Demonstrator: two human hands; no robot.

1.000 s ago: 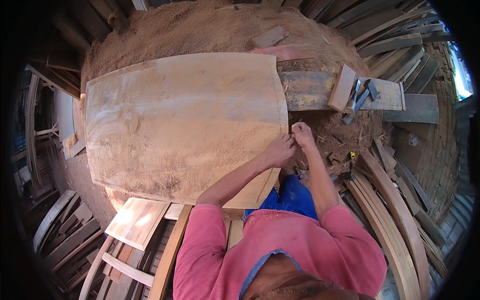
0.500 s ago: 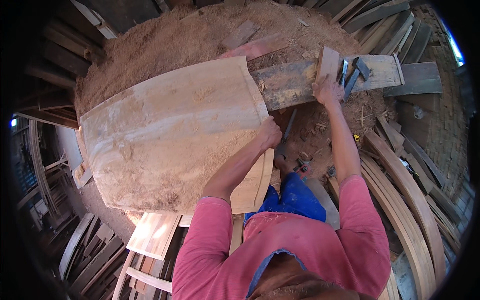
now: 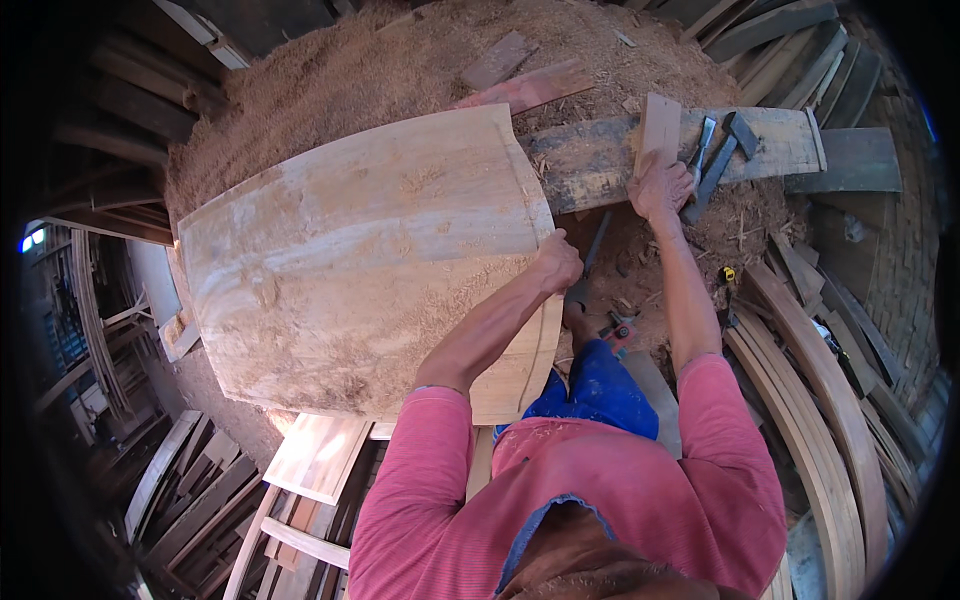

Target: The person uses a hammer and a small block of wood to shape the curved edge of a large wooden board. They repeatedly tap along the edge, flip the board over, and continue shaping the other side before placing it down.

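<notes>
Over the past second, I have seen the right hand (image 3: 661, 188) leave its place beside the left hand (image 3: 558, 264) and move out to the wooden block (image 3: 660, 125). Its fingers bend at the block's near end, though I cannot tell whether they have closed on it; the left fingers are curled at the right edge of the wide wooden panel (image 3: 370, 270), and I cannot tell how firmly they grip. Between the hands I have a wedge of open floor (image 3: 650, 275), hemmed by the panel's edge and the right forearm, with a dark bar (image 3: 597, 240) lying in it. Just right of the block, a chisel-like tool (image 3: 704, 140) and a hammer (image 3: 740, 132) lie close together, so clearance there is tight. They rest on a long, stained, weathered plank (image 3: 590, 150). I read the panel as pale, broad and slightly bowed at its edges, dusted with shavings. Beyond it spreads coarse brown sawdust (image 3: 400, 65), a reddish board (image 3: 540, 87) lying on it; to my right, smooth curved timbers (image 3: 825, 370) lie side by side.
</notes>
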